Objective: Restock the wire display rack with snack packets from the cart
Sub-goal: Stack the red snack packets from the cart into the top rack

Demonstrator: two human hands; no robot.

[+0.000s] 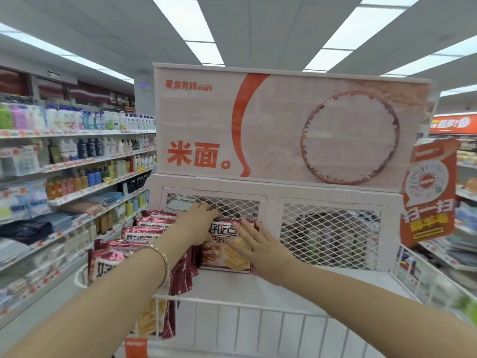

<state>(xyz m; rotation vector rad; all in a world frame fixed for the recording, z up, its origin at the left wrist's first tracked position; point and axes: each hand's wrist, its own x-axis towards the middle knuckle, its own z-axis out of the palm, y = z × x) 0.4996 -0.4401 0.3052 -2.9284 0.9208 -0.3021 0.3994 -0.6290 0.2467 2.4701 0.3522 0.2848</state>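
Note:
A dark red snack packet [222, 254] with a cracker picture stands upright against the white mesh back panel [330, 233] of the wire display rack [258, 303]. My left hand [197, 220] grips the packet's top left edge, fingers curled over it. The straight fingers of my right hand [260, 245] press flat on the packet's front. A row of several matching red packets [144, 233] stands at the left of the rack, just left of my left arm. The cart is out of view.
A large rice poster board [284, 125] rises above the rack. Shelves of bottles and cloths [77, 156] line the aisle at the left. An orange hanging sign [428, 192] is at the right. White rack floor [322, 282] lies bare right of the packet.

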